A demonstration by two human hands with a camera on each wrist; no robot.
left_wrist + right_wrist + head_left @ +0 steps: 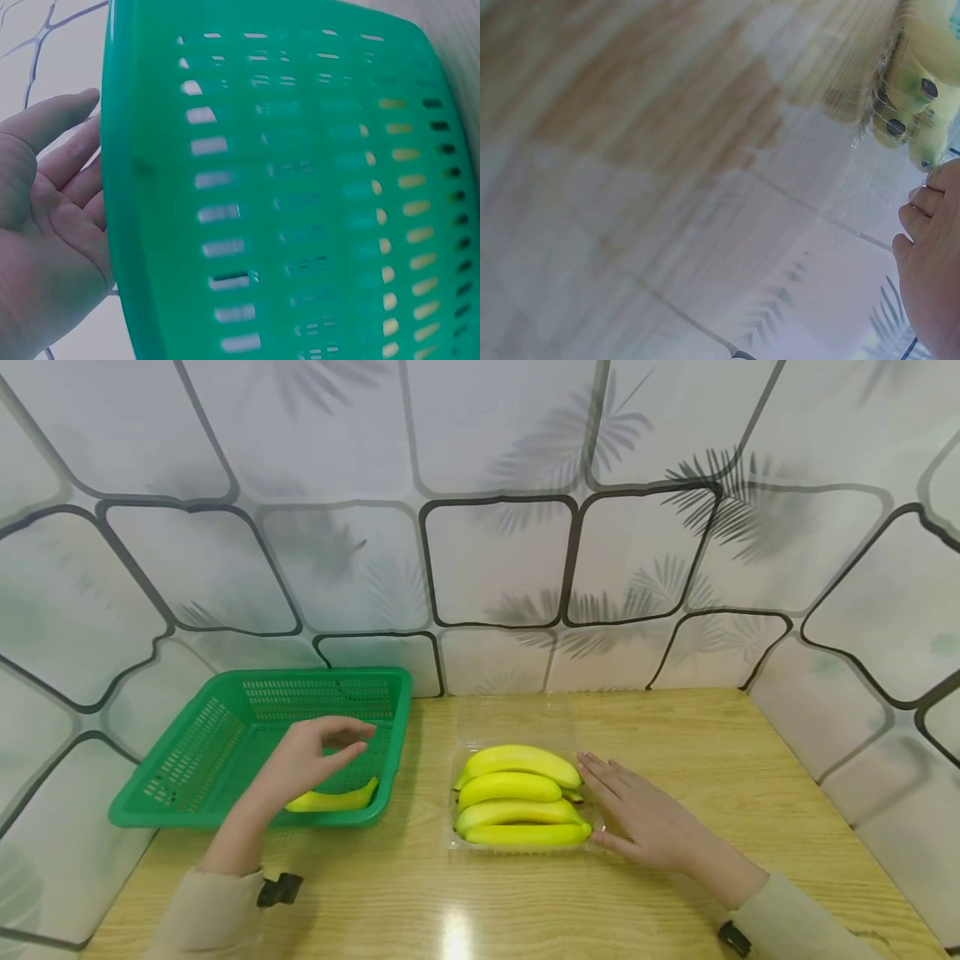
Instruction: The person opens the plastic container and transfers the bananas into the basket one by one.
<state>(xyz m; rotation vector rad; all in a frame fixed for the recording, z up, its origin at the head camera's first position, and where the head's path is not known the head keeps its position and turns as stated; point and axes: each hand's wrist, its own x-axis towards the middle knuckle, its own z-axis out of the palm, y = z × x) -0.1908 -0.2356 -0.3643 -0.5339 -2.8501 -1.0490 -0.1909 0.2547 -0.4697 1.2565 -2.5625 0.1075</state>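
Note:
Over the green plastic basket [225, 818] hovers my left hand [311, 756], its fingers loosely bent with nothing between them. One banana [337, 800] lies in the basket below that hand. In the left wrist view the basket's slotted wall [300, 180] hides part of the left hand [60, 202]. Several bananas [517, 812] lie stacked in a clear plastic clamshell box [517, 722] with its lid folded back. My right hand [645, 814] rests with extended fingers against the box's right side. In the right wrist view, dark banana tips [896, 127] show near the right hand [934, 247].
Box and basket stand on a light wooden table [675, 735], the basket at the left. Behind and at both sides rise walls [495, 560] with a stone-outline and leaf pattern. Each sleeve has a dark strap piece [279, 890] near the wrist.

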